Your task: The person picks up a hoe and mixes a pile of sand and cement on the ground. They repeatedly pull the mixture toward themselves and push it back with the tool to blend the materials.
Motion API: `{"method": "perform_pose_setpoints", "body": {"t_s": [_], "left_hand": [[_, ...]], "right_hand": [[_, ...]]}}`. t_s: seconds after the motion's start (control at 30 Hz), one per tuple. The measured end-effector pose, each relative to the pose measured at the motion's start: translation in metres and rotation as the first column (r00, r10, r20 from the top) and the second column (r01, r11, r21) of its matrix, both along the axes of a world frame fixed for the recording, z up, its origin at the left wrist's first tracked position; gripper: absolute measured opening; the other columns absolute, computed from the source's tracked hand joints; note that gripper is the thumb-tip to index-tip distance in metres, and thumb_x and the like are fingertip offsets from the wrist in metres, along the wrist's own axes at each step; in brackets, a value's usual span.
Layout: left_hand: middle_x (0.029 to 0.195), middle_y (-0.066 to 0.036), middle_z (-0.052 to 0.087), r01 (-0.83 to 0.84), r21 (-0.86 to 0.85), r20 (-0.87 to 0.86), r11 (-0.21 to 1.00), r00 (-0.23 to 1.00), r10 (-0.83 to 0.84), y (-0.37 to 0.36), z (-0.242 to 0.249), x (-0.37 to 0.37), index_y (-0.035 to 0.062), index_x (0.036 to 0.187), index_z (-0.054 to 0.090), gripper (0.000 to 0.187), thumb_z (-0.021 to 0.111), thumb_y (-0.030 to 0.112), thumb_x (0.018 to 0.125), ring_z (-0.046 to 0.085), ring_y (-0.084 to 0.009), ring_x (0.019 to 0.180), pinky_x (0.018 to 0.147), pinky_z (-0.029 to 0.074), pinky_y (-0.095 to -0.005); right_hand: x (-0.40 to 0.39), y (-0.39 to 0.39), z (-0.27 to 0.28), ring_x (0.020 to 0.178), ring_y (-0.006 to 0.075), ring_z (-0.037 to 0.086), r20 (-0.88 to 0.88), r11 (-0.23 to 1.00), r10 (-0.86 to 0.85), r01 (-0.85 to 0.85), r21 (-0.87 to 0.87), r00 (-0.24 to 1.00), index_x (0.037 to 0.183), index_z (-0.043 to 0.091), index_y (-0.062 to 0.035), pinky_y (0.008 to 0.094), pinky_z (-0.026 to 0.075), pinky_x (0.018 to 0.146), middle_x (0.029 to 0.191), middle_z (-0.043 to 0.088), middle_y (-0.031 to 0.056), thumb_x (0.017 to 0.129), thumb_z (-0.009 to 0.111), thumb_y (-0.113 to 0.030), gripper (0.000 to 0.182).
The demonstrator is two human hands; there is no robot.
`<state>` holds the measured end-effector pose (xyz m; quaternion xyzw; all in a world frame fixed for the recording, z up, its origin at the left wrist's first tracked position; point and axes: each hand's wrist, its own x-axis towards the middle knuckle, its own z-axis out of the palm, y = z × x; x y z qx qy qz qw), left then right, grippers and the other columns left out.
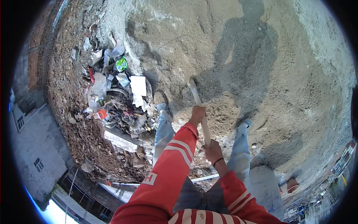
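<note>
A pale wooden handle (205, 130) slants between my legs, with its far end on the sandy ground. My left hand (198, 112) is wrapped round its middle, the farther grip. Closer to my body, my right hand (213, 151), with a dark band at the wrist, is closed round the near part of the same handle. The far end of the handle meets the sand near my left shoe (160, 100); whatever tool head it has cannot be made out. Both my sleeves are red with white stripes.
A heap of litter with a white sheet (138, 86) and a green packet (121, 64) lies to the left on rubble. A concrete slab (264, 190) is behind my right foot. Loose sand (179, 48) spreads ahead, crossed by my shadow.
</note>
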<state>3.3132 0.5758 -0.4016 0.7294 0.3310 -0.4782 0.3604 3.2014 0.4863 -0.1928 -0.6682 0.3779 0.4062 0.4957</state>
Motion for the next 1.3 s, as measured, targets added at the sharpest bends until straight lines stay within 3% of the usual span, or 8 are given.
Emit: {"method": "perform_pose_setpoints", "body": {"t_s": [0.13,0.3,0.43,0.5,0.63,0.73,1.03,1.3], "left_hand": [[0.065,-0.011,0.054,-0.482,-0.132,-0.134,0.866,0.875,0.466,-0.069,0.046,0.016,0.0000,0.095,0.052,0.019,0.060,0.016,0.087,0.057,-0.0244,0.054,0.047,0.050,-0.0399],[0.068,-0.008,0.055,-0.836,-0.354,-0.166,0.420,0.498,0.851,-0.219,0.084,-0.032,0.0036,0.095,0.053,0.018,0.060,0.017,0.085,0.058,-0.0213,0.059,0.053,0.052,-0.0365],[0.071,-0.006,0.054,-0.840,-0.372,-0.472,0.395,0.538,0.698,-0.393,0.199,-0.121,0.0047,0.086,0.053,0.014,0.063,0.013,0.082,0.057,-0.0192,0.061,0.058,0.051,-0.0324],[0.072,-0.004,0.054,-0.902,-0.286,-0.749,0.324,0.421,0.511,-0.464,0.233,-0.190,0.0061,0.087,0.054,0.015,0.065,0.014,0.081,0.057,-0.0177,0.066,0.062,0.050,-0.0319],[0.072,-0.003,0.057,-0.890,-0.279,-0.794,0.360,0.425,0.434,-0.503,0.286,-0.266,0.0048,0.088,0.054,0.018,0.067,0.015,0.080,0.058,-0.0171,0.063,0.060,0.050,-0.0321],[0.075,-0.006,0.059,-0.782,-0.469,-0.636,0.410,0.621,0.458,-0.458,0.280,-0.257,0.0012,0.090,0.057,0.019,0.068,0.012,0.080,0.060,-0.0167,0.063,0.057,0.051,-0.0298],[0.073,-0.009,0.056,-0.182,-0.489,0.503,0.853,0.740,0.446,-0.195,0.145,0.141,-0.0024,0.100,0.045,0.022,0.060,0.001,0.084,0.056,-0.0146,0.055,0.046,0.048,-0.0300],[0.063,-0.013,0.057,0.068,0.125,0.682,0.990,0.719,-0.135,-0.105,0.036,0.293,-0.0065,0.088,0.049,0.024,0.064,0.011,0.080,0.059,-0.0236,0.050,0.045,0.050,-0.0382]], "right_hand": [[0.014,-0.129,0.036,0.046,0.0092,0.050,-0.118,0.906,-0.191,0.222,0.362,0.974,0.079,0.055,-0.0019,0.0260,0.041,0.041,0.060,0.053,0.0031,0.077,0.065,-0.015,0.016],[-0.076,-0.332,0.114,0.048,0.0067,0.047,-0.024,0.935,-0.123,0.124,0.332,0.992,0.084,0.053,-0.0020,0.0235,0.038,0.044,0.063,0.050,-0.0008,0.080,0.064,-0.013,0.017],[-0.244,-0.464,0.207,0.053,0.0246,0.045,0.109,0.940,0.114,-0.072,-0.334,0.987,0.093,0.054,0.0001,0.0368,0.042,0.054,0.061,0.048,0.0125,0.069,0.064,-0.010,0.028],[-0.355,-0.519,0.244,0.064,0.0420,0.053,-0.041,0.676,0.363,-0.294,-0.676,0.931,0.101,0.055,-0.0005,0.0490,0.044,0.062,0.069,0.055,0.0212,0.066,0.062,-0.007,0.036],[-0.440,-0.549,0.294,0.067,0.0472,0.053,-0.267,0.395,0.419,-0.439,-0.807,0.868,0.086,0.052,-0.0029,0.0544,0.039,0.061,0.068,0.055,0.0213,0.066,0.061,-0.009,0.023],[-0.428,-0.500,0.280,0.072,0.0446,0.051,-0.249,0.705,0.302,-0.392,-0.591,0.920,0.095,0.053,-0.0020,0.0519,0.038,0.066,0.073,0.057,0.0213,0.069,0.059,-0.003,0.026],[-0.034,-0.157,-0.022,0.066,0.0391,0.062,0.459,0.925,0.032,0.148,-0.351,0.888,0.096,0.060,-0.0075,0.0443,0.048,0.058,0.068,0.061,0.0192,0.070,0.066,-0.010,0.027],[0.210,-0.048,-0.141,0.083,0.0380,0.064,0.515,0.982,-0.104,0.170,-0.083,0.851,0.106,0.061,-0.0083,0.0430,0.052,0.074,0.087,0.066,0.0215,0.071,0.061,-0.015,0.036]]}}
